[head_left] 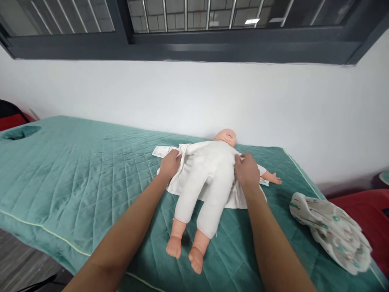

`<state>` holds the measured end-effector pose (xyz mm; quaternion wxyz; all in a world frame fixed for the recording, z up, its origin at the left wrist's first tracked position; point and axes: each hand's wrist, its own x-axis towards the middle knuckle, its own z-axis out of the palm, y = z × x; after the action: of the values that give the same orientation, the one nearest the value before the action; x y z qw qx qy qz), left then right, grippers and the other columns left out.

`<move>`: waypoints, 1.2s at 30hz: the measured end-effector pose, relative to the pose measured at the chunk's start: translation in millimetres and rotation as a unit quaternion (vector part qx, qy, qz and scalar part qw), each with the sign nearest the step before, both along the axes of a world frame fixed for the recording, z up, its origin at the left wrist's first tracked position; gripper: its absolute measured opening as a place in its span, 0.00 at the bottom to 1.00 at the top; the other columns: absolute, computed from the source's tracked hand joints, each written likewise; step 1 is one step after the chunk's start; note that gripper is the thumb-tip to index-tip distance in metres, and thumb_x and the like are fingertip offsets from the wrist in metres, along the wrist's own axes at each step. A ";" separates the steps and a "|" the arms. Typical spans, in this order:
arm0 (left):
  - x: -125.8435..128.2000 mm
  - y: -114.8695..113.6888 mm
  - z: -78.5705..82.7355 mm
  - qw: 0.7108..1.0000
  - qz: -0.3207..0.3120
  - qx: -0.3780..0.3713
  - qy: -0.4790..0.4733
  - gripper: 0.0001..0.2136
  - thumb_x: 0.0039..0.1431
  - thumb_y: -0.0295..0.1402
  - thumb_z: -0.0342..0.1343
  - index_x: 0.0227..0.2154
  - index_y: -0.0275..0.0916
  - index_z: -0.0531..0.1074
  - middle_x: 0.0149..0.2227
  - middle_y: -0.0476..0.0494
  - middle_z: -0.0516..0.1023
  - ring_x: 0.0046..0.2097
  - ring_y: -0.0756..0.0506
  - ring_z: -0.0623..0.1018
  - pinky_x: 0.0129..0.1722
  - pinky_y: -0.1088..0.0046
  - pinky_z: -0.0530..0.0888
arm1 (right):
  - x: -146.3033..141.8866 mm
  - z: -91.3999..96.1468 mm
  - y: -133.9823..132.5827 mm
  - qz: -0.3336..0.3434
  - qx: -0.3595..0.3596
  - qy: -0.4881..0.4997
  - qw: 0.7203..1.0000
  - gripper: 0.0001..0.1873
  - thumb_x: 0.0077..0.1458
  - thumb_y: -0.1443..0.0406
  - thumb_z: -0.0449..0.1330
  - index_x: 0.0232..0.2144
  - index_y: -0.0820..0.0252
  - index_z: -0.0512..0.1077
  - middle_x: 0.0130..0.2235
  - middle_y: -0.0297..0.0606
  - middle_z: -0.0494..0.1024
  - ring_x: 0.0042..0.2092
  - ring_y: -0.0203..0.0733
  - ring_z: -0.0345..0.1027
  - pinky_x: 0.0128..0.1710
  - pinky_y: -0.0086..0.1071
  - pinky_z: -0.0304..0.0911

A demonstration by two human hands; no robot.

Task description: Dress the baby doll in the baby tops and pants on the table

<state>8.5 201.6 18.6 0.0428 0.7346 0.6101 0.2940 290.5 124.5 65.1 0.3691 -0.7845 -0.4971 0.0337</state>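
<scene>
A baby doll (206, 174) with a white cloth body lies on its back on a white garment (176, 184) spread open under it. My left hand (169, 163) is closed on the garment's left flap beside the doll's side. My right hand (246, 170) grips the garment's right edge against the doll's other side. The doll's bare feet point toward me and its head lies near the wall.
A quilted teal cover (75, 170) lies over the padded table, with a face hole (21, 132) at the far left. A crumpled patterned cloth (331, 231) sits at the table's right end. A white wall and a dark window frame stand behind.
</scene>
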 end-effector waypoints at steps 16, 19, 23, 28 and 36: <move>26.5 -5.6 28.5 0.956 -0.047 -0.005 -0.288 0.19 0.64 0.47 0.46 0.36 0.38 0.76 0.37 0.44 0.81 0.42 0.42 0.75 0.43 0.68 0.69 | -10.2 -17.4 5.4 0.115 0.024 0.287 0.951 0.43 0.59 0.42 0.52 0.68 0.59 0.54 0.62 0.51 0.70 0.63 0.55 0.64 0.63 0.46 0.57; 43.4 0.3 45.1 0.954 -0.068 -0.002 -0.291 0.20 0.63 0.48 0.47 0.36 0.38 0.76 0.36 0.45 0.80 0.40 0.43 0.75 0.41 0.70 0.69 | -14.0 -19.9 10.9 0.165 0.042 0.315 0.934 0.45 0.57 0.41 0.55 0.69 0.56 0.54 0.65 0.48 0.66 0.66 0.52 0.59 0.65 0.45 0.54; 59.9 8.0 66.6 0.957 -0.114 -0.017 -0.266 0.19 0.63 0.48 0.48 0.33 0.38 0.76 0.33 0.48 0.79 0.38 0.45 0.74 0.38 0.72 0.68 | -17.6 -25.6 17.2 0.217 0.043 0.383 0.897 0.47 0.56 0.41 0.57 0.70 0.53 0.51 0.68 0.43 0.61 0.69 0.50 0.54 0.68 0.45 0.51; 69.1 2.2 78.3 0.967 -0.152 -0.014 -0.203 0.19 0.65 0.46 0.46 0.33 0.38 0.75 0.35 0.47 0.80 0.38 0.45 0.75 0.39 0.71 0.67 | -26.5 -24.7 14.8 0.227 0.007 0.403 0.887 0.52 0.55 0.39 0.57 0.72 0.51 0.45 0.73 0.33 0.45 0.73 0.46 0.38 0.72 0.43 0.37; 81.2 -8.3 79.7 0.984 -0.158 0.034 -0.069 0.18 0.68 0.39 0.43 0.41 0.38 0.77 0.44 0.39 0.81 0.46 0.40 0.77 0.47 0.66 0.70 | -36.4 -13.7 6.0 0.241 -0.048 0.410 0.878 0.54 0.58 0.39 0.53 0.73 0.53 0.33 0.74 0.31 0.33 0.74 0.40 0.27 0.72 0.42 0.33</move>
<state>89.7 193.4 98.3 0.1056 0.8006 0.4715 0.3545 254.1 130.5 51.4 0.4822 -0.5729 -0.4729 0.4645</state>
